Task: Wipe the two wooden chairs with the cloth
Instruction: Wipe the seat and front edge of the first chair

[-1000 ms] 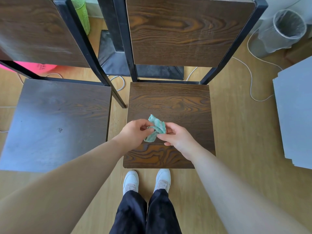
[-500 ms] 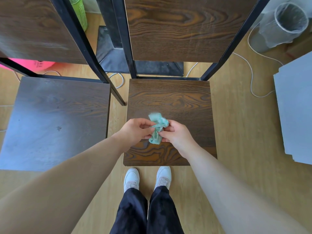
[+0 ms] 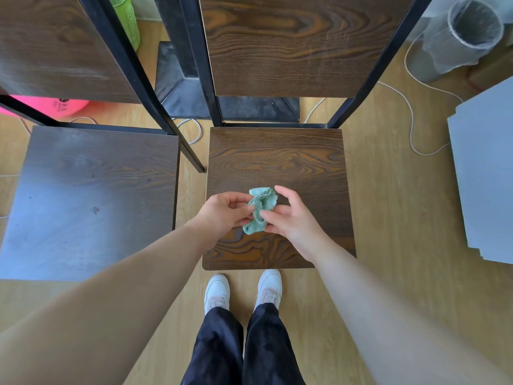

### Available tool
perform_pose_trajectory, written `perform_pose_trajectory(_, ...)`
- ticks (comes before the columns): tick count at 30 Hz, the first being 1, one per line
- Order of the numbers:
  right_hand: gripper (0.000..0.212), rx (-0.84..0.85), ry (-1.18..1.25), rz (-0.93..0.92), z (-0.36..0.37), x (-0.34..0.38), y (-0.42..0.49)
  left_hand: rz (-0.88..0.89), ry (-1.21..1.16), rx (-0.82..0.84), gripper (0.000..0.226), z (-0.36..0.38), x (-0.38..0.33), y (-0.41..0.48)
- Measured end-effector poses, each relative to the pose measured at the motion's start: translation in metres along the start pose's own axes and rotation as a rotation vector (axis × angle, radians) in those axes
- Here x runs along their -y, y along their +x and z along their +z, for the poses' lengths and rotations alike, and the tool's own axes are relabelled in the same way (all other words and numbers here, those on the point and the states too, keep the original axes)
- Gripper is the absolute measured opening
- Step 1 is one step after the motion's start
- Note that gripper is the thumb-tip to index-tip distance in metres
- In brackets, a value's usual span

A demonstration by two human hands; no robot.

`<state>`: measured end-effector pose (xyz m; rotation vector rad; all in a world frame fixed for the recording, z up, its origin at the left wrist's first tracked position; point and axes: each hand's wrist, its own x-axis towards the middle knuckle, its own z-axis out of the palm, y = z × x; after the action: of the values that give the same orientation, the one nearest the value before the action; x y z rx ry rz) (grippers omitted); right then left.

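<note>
Two dark wooden chairs with black metal frames stand side by side. The right chair (image 3: pixel 277 159) is straight in front of me, the left chair (image 3: pixel 91 195) beside it. A small crumpled teal cloth (image 3: pixel 260 209) hangs in the air above the right chair's seat, between my hands. My left hand (image 3: pixel 224 211) pinches the cloth's left side with thumb and fingertips. My right hand (image 3: pixel 291 218) holds the cloth's lower right part with its thumb, while its other fingers are spread open behind the cloth.
A lined waste bin (image 3: pixel 469 34) stands at the back right, with a white cable (image 3: pixel 410 112) trailing over the wooden floor. Grey boards (image 3: pixel 485 173) lie at the right. A black stand base (image 3: pixel 222 101) sits behind the chairs, a pink ball (image 3: pixel 52 105) at the left. My feet are at the right chair's front edge.
Both hands have kept working the cloth above the right seat. My right hand's fingers have spread open, and the cloth has been bunched differently, now more upright.
</note>
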<state>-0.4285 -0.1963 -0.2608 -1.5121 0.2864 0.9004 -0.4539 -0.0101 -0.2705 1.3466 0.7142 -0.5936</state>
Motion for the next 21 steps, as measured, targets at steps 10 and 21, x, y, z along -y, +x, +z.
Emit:
perform_pose_trajectory(10, 0.062, -0.115, -0.322, -0.047, 0.008, -0.003, 0.001, -0.013, -0.005, -0.029, 0.02, 0.006, 0.001, 0.001)
perform_pose_trajectory(21, 0.066, -0.204, 0.079, -0.027, -0.015, -0.002, 0.001, -0.023, -0.087, -0.165, 0.012, -0.008, 0.004, 0.002)
